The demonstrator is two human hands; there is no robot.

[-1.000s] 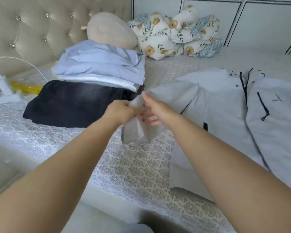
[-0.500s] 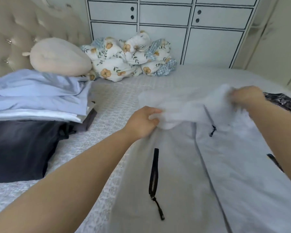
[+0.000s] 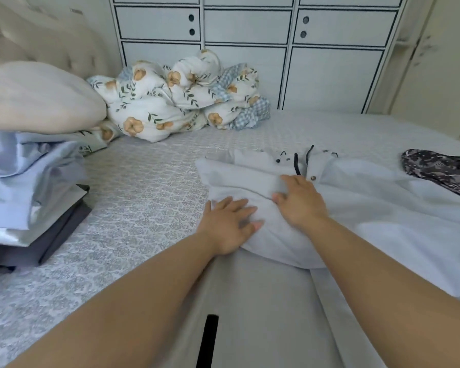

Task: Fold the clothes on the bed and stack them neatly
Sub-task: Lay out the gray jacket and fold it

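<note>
Light grey zip jacket (image 3: 263, 309) spread on bed (image 3: 144, 187), sleeve folded across chest. Left hand (image 3: 230, 227) flat, fingers spread wide, pressing folded sleeve. Right hand (image 3: 300, 203) beside it, fingers straight on sleeve cuff. Folded clothes stack (image 3: 29, 192) at left edge.

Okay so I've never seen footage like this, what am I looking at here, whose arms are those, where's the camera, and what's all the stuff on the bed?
There is no machine here. The camera sits on a person's head and looks forward and down, so the two bare arms are that person's own. Both hands lie on a pale grey jacket spread on the bed: the left hand rests flat on a folded-in sleeve, and the right hand presses the fabric beside it. Neither hand lifts anything. To the left stands a stack of folded clothes. Behind are a beige pillow and a bunched floral quilt. A dark patterned garment lies at the right.
</note>
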